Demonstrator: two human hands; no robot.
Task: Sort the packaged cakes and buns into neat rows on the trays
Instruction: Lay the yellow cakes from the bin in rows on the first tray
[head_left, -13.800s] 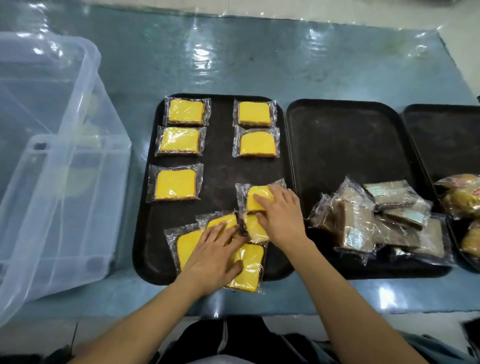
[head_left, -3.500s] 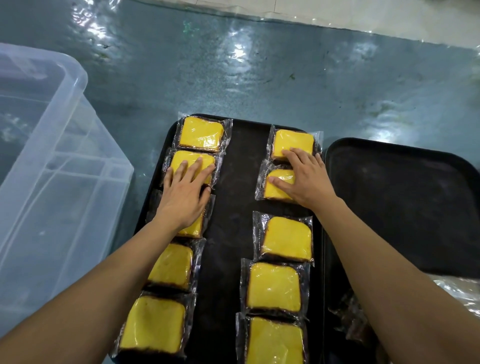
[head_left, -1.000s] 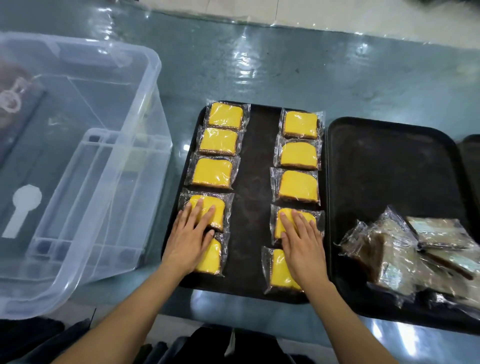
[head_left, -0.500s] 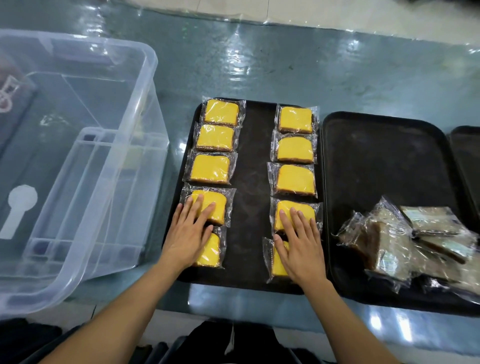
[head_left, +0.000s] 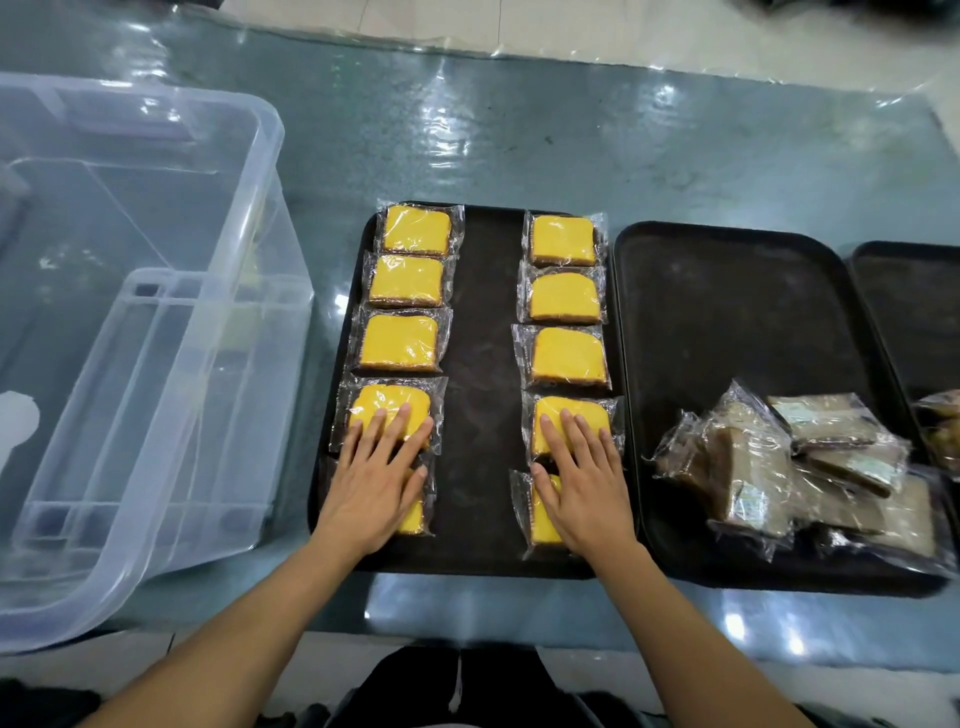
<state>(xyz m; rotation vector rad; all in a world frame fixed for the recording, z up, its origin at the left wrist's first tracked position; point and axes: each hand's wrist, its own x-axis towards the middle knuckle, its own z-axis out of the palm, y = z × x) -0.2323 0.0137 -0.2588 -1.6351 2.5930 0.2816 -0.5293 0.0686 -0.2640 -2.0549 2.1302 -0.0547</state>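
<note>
Bright, even overhead light. White glare patches speckle the glossy plastic-covered desk (head_left: 597, 150) from 11 to 1 o'clock and again at 6 o'clock near the front edge. Shadows are faint. Wide-angle bending curves the clear storage bin (head_left: 130, 332) at 9 o'clock; focus is fairly sharp.

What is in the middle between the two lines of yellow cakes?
Nothing: the head view shows only bare black tray between the left row and right row.
</note>
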